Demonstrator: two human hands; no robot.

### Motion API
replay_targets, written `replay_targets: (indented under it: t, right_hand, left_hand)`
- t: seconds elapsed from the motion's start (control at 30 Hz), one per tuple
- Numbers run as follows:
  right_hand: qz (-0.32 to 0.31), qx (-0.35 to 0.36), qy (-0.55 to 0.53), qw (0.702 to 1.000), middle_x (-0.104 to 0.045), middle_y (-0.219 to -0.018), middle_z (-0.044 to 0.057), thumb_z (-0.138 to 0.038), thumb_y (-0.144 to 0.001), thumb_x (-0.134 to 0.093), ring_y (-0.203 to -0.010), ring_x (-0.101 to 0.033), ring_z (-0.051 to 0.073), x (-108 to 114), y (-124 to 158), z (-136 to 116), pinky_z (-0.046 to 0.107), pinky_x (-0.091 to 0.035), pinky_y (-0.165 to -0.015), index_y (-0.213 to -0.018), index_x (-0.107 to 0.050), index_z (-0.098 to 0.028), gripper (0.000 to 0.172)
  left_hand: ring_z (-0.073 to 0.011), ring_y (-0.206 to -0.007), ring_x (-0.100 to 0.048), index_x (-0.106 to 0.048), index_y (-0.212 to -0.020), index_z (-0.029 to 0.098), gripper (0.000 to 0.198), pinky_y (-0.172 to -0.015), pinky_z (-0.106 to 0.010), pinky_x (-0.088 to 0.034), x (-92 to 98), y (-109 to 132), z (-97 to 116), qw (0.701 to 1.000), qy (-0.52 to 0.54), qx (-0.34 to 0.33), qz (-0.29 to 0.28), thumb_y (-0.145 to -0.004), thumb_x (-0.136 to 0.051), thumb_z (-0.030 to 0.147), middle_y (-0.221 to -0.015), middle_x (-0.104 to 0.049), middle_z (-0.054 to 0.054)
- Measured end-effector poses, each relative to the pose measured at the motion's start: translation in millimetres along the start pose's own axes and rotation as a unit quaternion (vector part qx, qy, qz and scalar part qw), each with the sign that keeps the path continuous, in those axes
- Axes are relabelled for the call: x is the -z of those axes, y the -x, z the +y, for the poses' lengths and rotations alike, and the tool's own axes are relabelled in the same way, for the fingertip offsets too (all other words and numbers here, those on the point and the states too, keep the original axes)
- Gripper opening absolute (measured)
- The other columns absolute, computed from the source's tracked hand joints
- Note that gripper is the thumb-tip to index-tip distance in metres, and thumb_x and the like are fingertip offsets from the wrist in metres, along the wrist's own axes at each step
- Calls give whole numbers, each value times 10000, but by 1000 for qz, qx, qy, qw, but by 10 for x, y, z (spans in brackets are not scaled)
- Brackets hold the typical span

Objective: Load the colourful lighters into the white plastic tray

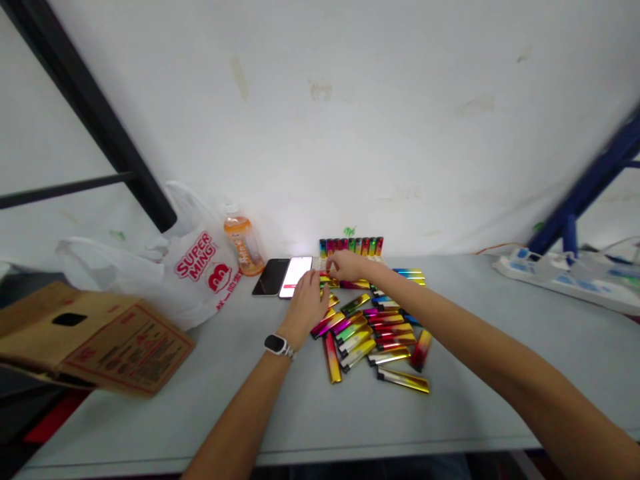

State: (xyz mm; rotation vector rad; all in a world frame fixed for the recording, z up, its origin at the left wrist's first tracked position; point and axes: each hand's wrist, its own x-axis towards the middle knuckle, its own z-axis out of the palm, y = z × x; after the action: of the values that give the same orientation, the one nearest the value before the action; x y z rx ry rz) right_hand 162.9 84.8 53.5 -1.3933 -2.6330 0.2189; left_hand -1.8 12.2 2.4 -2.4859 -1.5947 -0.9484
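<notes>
Several shiny multicoloured lighters (373, 333) lie in a loose heap on the grey table (350, 413). A row of lighters (351, 247) stands upright in a tray by the wall. My left hand (309, 305), with a watch on the wrist, rests at the heap's left edge, fingers curled over a lighter. My right hand (347, 267) reaches to the base of the standing row, fingers pinched on a lighter there.
Two phones (284, 276), one with a lit screen, lie left of the tray. An orange drink bottle (243, 248) and a white plastic bag (195, 267) stand further left, a cardboard box (95, 340) at the left edge. A power strip (565, 273) lies at the right.
</notes>
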Motion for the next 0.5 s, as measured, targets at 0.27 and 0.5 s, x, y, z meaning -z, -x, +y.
replay_targets:
  t: [0.27, 0.5]
  right_hand:
    - [-46, -54, -7, 997, -761, -875, 78, -181, -723, -648, -753, -664, 180, 56, 51, 228, 217, -421, -603, -940, -768, -138, 252]
    - [-69, -91, -38, 993, -763, -862, 70, -246, -699, -701, -737, -663, 182, 45, 88, 384, 218, -432, -593, -954, -781, -138, 288]
  left_hand:
    - [-308, -1400, -382, -443, -1370, 21, 520, -1181, -462, -307, -242, 43, 143, 997, 33, 0, -69, -933, -394, 298, -1466, -435, -234]
    - [-282, -1404, -385, -443, -1375, 55, 494, -1181, -472, -319, -279, -13, 248, 991, 112, -20, -66, -937, -384, 278, -1451, -458, -216]
